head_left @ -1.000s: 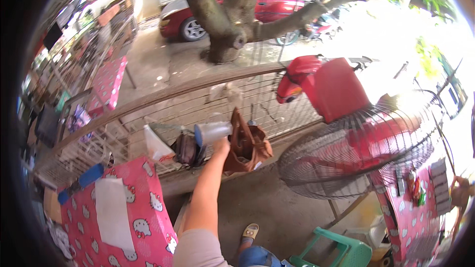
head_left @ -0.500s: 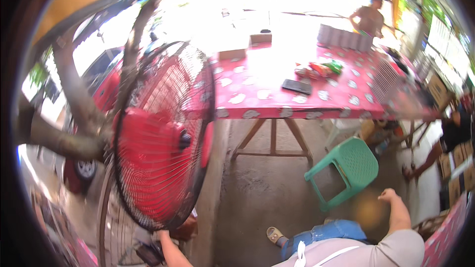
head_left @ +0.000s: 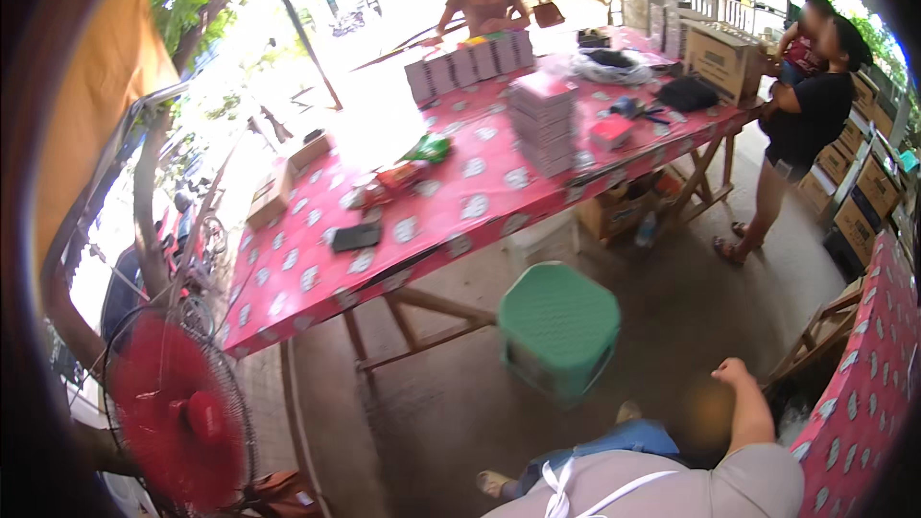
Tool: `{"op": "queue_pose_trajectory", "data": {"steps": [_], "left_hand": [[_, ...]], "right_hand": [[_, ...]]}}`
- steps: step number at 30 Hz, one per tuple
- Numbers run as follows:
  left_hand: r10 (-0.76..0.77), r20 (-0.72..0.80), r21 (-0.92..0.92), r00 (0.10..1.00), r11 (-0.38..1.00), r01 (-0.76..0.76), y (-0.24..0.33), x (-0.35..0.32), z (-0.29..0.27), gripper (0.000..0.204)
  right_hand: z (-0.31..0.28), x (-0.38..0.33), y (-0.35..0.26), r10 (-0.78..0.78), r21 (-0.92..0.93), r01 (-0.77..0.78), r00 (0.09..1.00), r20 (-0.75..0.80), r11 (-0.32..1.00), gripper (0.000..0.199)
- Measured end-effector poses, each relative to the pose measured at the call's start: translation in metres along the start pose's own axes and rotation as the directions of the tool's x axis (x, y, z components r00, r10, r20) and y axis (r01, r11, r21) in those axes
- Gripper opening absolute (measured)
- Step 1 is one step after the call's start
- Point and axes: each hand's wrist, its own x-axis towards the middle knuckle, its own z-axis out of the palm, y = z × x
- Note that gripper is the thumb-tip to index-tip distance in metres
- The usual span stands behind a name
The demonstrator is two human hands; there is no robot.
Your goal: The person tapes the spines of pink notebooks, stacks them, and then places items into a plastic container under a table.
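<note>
My right hand point(head_left: 734, 371) hangs in mid-air at the lower right, over the floor. Its fingers look curled in, and nothing shows in them. Nearest to it are the red patterned cloth of a second table point(head_left: 857, 386) on the right and a green plastic stool point(head_left: 559, 318) to the left. My left hand is out of the picture. A large fan with a red centre and black wire cage point(head_left: 177, 412) stands at the lower left.
Ahead is a long table with red patterned cloth point(head_left: 321, 273), bearing book stacks point(head_left: 544, 123), a dark phone point(head_left: 356, 236), snack packets point(head_left: 398, 176) and a cardboard box point(head_left: 720, 62). One person point(head_left: 483, 5) stands behind it; another point(head_left: 815, 86), at its right end, holds a child.
My view has swung right, so the fan sits farther left and lower. My left hand, at the fan's lower rim before, has left the picture. The far end of the table has come into view.
</note>
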Motion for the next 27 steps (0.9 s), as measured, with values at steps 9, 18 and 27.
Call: {"op": "queue_pose_trajectory", "data": {"steps": [9, 18, 27], "left_hand": [[-0.419, 0.458, -0.041, 0.784, 0.871, 0.489, 0.163, -0.201, 0.182, 0.041], [-0.015, 0.858, -0.394, 0.514, 0.625, 0.674, 0.44, -0.219, 0.307, 0.035], [0.037, 0.9, -0.38, 0.434, 0.554, 0.741, 0.625, -0.237, 0.447, 0.065]], "right_hand": [[-0.046, 0.1, 0.035, -0.129, 0.05, 0.122, 0.976, 0.173, 0.991, 0.041], [-0.126, 0.251, -0.2, -0.553, 0.317, 0.639, 0.767, -0.324, 0.701, 0.024], [-0.243, 0.389, -0.504, -0.708, 0.242, 0.868, 0.495, -0.504, 0.434, 0.032]]}}
